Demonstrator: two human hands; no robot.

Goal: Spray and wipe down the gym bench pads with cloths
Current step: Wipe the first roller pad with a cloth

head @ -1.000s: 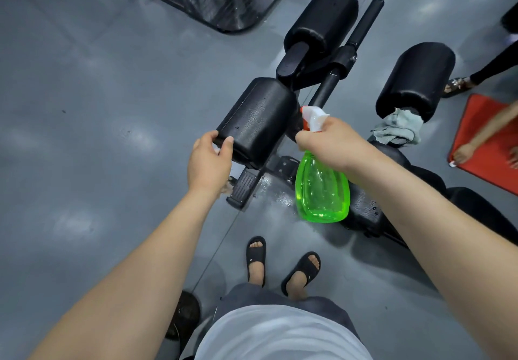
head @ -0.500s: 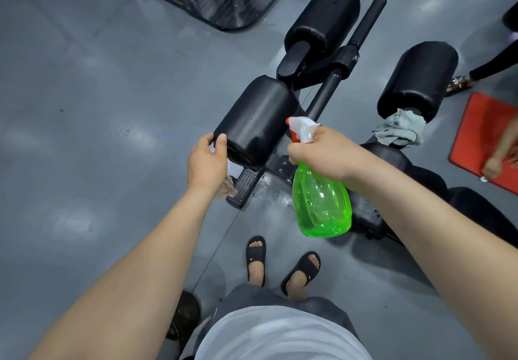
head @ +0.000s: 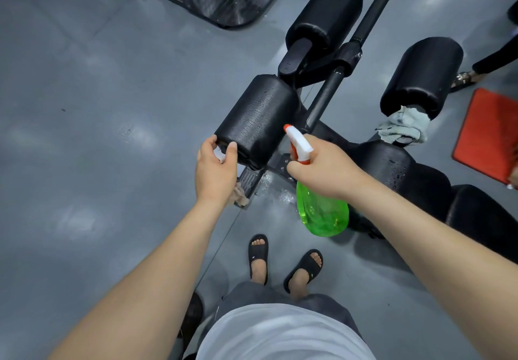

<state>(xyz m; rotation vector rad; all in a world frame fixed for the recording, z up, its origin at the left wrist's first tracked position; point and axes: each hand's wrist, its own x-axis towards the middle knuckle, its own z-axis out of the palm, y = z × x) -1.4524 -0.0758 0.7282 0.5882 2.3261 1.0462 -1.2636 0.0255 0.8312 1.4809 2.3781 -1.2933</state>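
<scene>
At the end of the near roller pad (head: 258, 124), the left hand (head: 215, 169) clamps a cloth (head: 241, 196), seemingly ready to wipe; the right hand (head: 322, 169) grips the spray bottle (head: 322, 214), nozzle aimed padward.

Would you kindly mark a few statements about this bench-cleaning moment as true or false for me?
1. The right hand holds the green spray bottle. True.
2. Its nozzle aims back at the person. False: it aims forward at the near roller pad.
3. A grey cloth sits at the near end of the right-hand roller pad. True.
4. The left hand hangs empty. False: it grips the near roller pad's end, with a pale cloth in it.
</scene>
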